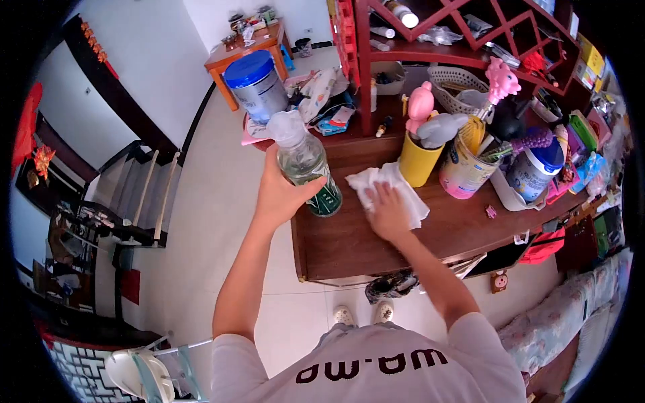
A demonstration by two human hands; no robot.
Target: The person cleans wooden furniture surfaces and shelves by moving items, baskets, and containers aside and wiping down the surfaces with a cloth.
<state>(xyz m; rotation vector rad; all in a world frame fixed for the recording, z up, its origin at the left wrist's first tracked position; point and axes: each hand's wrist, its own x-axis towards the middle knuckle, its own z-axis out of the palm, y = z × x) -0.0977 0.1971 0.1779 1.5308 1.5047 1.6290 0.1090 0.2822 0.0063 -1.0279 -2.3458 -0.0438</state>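
My left hand (287, 189) is wrapped around a clear pump bottle (310, 160) with a whitish top and a green label. The bottle is near the left end of the dark wooden cabinet top (349, 245); whether its base touches the wood I cannot tell. Flat on a white cloth (411, 203) lies my right hand (388, 209), fingers spread, pressing it on the wood. Just beyond the cloth stands a yellow cup (420, 160) with pink and grey toy-like items in it.
Right of the yellow cup are a can of pens (465, 171) and a blue-lidded tin (534, 171). Another blue-lidded tin (259, 91) stands at the far left beside piled cloths (321, 94). A red lattice shelf (463, 50) rises behind. A small pink piece (491, 212) lies near the front.
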